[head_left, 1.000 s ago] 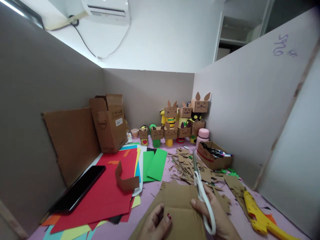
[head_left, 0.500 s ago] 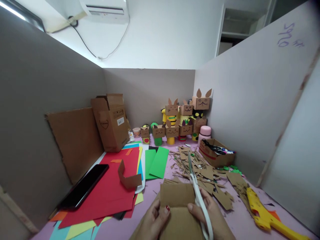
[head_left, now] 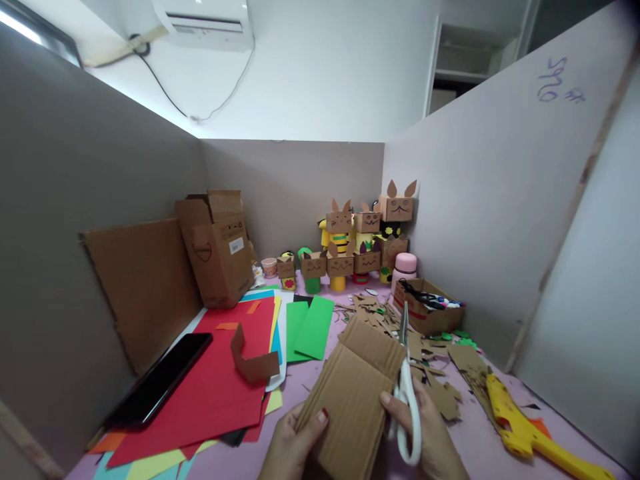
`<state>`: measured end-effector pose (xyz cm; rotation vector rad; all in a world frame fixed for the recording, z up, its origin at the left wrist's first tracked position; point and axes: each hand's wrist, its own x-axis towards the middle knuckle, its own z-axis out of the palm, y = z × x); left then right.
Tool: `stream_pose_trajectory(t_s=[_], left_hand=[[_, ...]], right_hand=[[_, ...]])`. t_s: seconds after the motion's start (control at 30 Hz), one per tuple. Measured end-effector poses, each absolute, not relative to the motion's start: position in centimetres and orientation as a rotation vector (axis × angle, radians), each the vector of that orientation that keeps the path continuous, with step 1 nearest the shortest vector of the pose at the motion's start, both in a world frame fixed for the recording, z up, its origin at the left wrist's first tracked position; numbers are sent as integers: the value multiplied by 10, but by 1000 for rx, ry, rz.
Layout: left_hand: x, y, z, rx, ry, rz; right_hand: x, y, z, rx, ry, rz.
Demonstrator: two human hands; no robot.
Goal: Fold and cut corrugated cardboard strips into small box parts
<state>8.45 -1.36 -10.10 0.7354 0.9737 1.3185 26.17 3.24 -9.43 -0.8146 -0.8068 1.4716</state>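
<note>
I have the folded cardboard [head_left: 350, 400] at the lower centre of the frame, held up between both hands and tilted, its upper end leaning right. The left hand [head_left: 295, 443] is closed on its lower left edge, the thumb lying over the face and the other fingers mostly hidden behind. The right hand [head_left: 425, 427] pinches the right edge under its thumb, and the same fingers also keep the white-handled scissors [head_left: 403, 380], blades pointing up the frame just beside the cardboard's upper right corner. Directly past the blades I see cardboard scraps [head_left: 440, 397] strewn over the counter [head_left: 300, 380], crowding the space right of centre, with an open box [head_left: 427, 323] of pens and a pink bottle [head_left: 405, 265] behind them. The yellow glue gun [head_left: 510, 423] lies at the lower right, well apart from the hand. On the left side I see red paper [head_left: 200, 400] with a black phone [head_left: 165, 373] and a bent cardboard strip [head_left: 257, 367] on it; green paper [head_left: 317, 327] lies nearer the centre. Cardboard animal figures [head_left: 340, 265] stand at the back, and a tall carton [head_left: 220, 260] rises at mid left.
</note>
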Motion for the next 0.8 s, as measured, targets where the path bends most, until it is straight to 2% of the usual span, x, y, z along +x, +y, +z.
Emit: stream_pose_trajectory(t_s=[0.27,0.47,0.7,0.8], left_hand=[[94,-16,-105,686,813,1265],[91,-16,-106,731,912,1225],[89,-16,-97,590,874,1347],[91,-22,-94,626,906,1251]], right_hand=[[266,34,-90,-824,-653,1456],[268,30,-78,-847,-656,1444],[264,33,-92,-840,-709,1518],[266,30,-87,-825,-658,1506]])
